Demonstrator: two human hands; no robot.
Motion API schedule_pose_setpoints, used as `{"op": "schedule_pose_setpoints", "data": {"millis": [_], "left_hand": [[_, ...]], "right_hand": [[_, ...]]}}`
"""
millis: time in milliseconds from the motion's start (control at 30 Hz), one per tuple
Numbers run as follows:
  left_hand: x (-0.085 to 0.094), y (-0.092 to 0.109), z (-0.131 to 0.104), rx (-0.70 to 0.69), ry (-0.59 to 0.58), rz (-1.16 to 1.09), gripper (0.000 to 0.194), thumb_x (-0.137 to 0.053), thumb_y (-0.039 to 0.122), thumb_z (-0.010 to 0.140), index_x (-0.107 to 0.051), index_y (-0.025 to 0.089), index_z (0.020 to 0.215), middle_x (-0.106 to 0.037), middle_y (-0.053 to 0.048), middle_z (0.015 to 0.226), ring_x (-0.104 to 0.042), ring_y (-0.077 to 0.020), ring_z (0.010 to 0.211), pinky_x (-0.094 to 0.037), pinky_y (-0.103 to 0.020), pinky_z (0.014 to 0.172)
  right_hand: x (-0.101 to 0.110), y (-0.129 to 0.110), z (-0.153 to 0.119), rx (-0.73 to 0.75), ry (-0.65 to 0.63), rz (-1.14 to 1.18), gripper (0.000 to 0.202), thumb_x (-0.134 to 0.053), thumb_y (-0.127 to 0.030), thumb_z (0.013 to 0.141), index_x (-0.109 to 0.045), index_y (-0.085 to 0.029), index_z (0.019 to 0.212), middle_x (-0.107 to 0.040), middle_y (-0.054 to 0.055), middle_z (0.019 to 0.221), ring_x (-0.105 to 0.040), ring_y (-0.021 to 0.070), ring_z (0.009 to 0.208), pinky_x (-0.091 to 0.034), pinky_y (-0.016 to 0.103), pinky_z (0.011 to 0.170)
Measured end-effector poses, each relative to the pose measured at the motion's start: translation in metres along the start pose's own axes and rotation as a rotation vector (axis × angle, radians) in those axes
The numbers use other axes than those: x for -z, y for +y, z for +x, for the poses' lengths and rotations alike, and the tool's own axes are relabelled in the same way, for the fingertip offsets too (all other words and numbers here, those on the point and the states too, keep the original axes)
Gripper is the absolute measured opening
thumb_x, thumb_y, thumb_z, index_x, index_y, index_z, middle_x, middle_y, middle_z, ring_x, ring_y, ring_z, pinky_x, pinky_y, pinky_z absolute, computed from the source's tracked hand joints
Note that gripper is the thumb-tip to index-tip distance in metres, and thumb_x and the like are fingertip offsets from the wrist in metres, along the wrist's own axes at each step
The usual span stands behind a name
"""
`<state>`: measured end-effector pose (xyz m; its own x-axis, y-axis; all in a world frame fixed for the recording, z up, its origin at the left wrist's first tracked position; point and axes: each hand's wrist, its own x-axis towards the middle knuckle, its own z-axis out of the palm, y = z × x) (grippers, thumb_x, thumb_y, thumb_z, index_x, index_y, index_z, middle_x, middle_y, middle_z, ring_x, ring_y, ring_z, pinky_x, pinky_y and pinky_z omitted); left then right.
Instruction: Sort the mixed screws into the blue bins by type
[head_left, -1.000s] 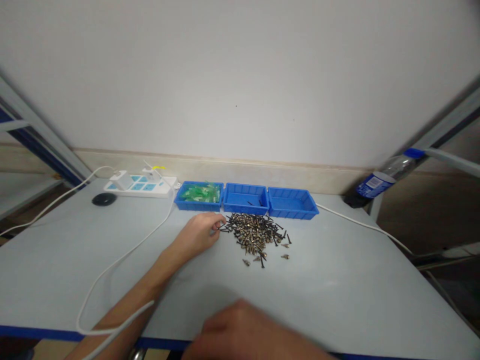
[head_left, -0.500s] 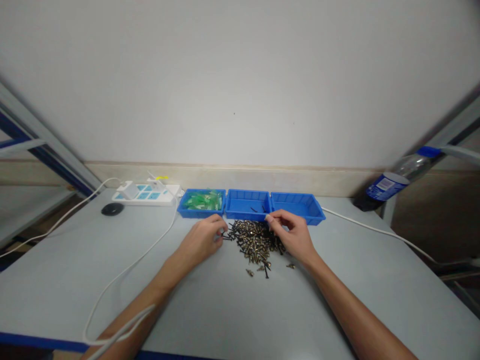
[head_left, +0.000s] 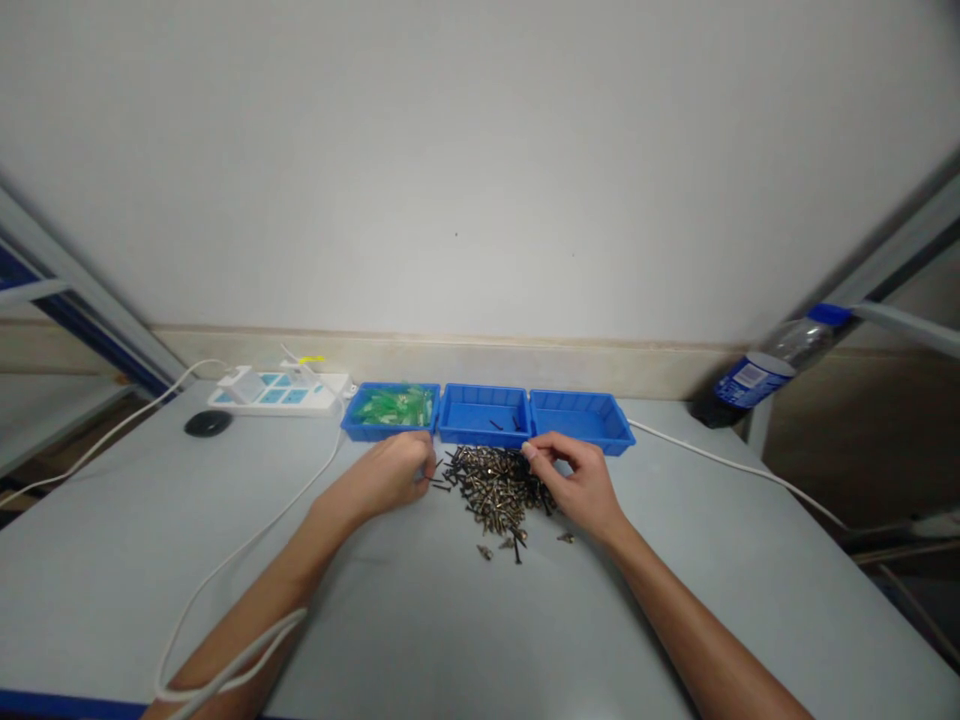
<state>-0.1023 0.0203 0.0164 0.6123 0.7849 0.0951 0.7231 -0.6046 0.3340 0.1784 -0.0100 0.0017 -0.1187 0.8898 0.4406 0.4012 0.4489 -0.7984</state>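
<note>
A heap of small screws and brass-coloured metal pieces (head_left: 495, 490) lies on the grey table. Left of it, my left hand (head_left: 390, 475) is closed, with a thin black screw showing at its fingertips beside a few loose black ones. At the heap's upper right edge, the thumb and forefinger of my right hand (head_left: 577, 485) are pinched together, close to the front of the trays; what they hold, if anything, is hidden. Behind the heap stands the middle blue tray (head_left: 480, 436), holding a few black screws. The right blue tray (head_left: 581, 405) shows only its bare inside.
Green plastic pieces (head_left: 397, 405) fill the left blue tray (head_left: 364, 433). Further left are a white power strip (head_left: 300, 395) and a black disc (head_left: 208, 424). A white cable (head_left: 247, 545) crosses the table and my left forearm. A dark drink bottle (head_left: 757, 375) leans at the right.
My left hand's fingers have closed at the left edge of the heap. My right hand stays pinched at the upper right of the heap. The whole view has shifted slightly.
</note>
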Motion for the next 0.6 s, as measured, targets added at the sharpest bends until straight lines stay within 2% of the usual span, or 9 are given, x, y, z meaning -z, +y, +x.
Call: {"op": "schedule_pose_setpoints", "data": {"millis": [200,300,400,500,600], "left_hand": [[0.007,0.007,-0.001,0.004,0.03,-0.065,0.016,-0.057,0.006,0.078,-0.068,0.017,0.073,-0.07,-0.003,0.072,-0.066,-0.016,0.068,-0.049,-0.026,0.066],[0.003,0.016,0.002,-0.03,0.165,-0.206,0.011,-0.059,0.01,0.082,-0.067,0.017,0.08,-0.071,0.0,0.071,-0.067,-0.0134,0.065,-0.052,-0.023,0.065],[-0.005,0.023,0.003,-0.074,0.301,-0.283,0.007,-0.062,0.013,0.084,-0.066,0.017,0.088,-0.072,0.001,0.075,-0.069,-0.0121,0.068,-0.055,-0.022,0.068],[-0.01,0.03,0.002,-0.099,0.373,-0.274,0.01,-0.062,0.012,0.084,-0.062,0.019,0.092,-0.072,0.001,0.08,-0.069,-0.0111,0.069,-0.055,-0.02,0.07],[-0.008,0.036,-0.002,-0.117,0.42,-0.262,0.012,-0.062,0.011,0.084,-0.059,0.02,0.093,-0.071,0.002,0.08,-0.068,-0.0104,0.068,-0.055,-0.019,0.068]], "right_hand": [[-0.005,-0.003,-0.003,-0.007,-0.035,0.013,0.025,-0.059,-0.035,0.094,-0.069,-0.019,0.078,-0.058,-0.001,0.062,-0.05,0.0139,0.057,-0.041,0.027,0.058],[-0.012,-0.005,-0.006,-0.014,-0.082,0.031,0.021,-0.06,-0.033,0.094,-0.071,-0.018,0.084,-0.062,0.0,0.066,-0.054,0.0141,0.059,-0.044,0.027,0.059],[-0.02,-0.007,-0.008,0.014,-0.137,0.039,0.017,-0.061,-0.028,0.092,-0.072,-0.018,0.102,-0.07,0.003,0.079,-0.062,0.0155,0.07,-0.05,0.028,0.069],[-0.029,-0.009,-0.01,0.03,-0.198,0.089,0.028,-0.063,-0.024,0.09,-0.07,-0.02,0.118,-0.075,0.004,0.09,-0.067,0.016,0.078,-0.053,0.031,0.077],[-0.038,-0.009,-0.012,-0.049,-0.237,0.205,0.031,-0.067,-0.028,0.088,-0.073,-0.02,0.117,-0.077,0.006,0.092,-0.069,0.0166,0.077,-0.056,0.032,0.075]]}}
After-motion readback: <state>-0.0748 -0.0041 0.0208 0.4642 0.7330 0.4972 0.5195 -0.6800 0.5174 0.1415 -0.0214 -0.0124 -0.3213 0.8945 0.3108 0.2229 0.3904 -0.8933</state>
